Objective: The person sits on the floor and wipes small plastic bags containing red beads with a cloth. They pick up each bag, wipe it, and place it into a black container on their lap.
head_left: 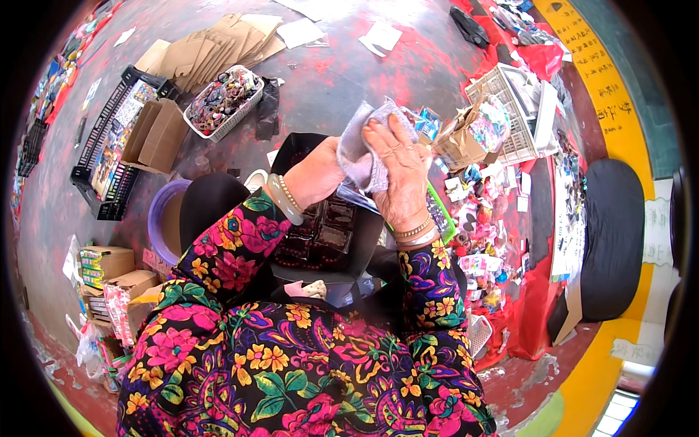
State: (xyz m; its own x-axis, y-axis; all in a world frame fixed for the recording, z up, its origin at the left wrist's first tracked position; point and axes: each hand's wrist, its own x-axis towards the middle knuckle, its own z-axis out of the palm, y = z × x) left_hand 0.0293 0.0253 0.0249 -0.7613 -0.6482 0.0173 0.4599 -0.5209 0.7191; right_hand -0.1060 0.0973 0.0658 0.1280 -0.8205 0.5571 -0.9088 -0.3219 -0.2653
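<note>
In front of my chest, a pale lilac cloth [354, 149] is bunched up between my two hands. My left hand [317, 173] grips its left side, the fingertips hidden behind the folds. Across its right side lies my right hand [400, 175], fingers bent over the fabric and pressing on it. Whether the cloth wraps anything cannot be seen. Below the hands, a black box [368, 247] stands by my lap with clear packets of dark red beads [320, 237] in it. Bracelets circle both wrists.
At my left are a purple tub [155, 218], a black crate [93, 191] and cardboard boxes [113, 262]. Ahead sit a white basket of trinkets [227, 102] and flattened cardboard [222, 51]. Small goods [484, 218] cover red cloth at my right, near a white crate [513, 131].
</note>
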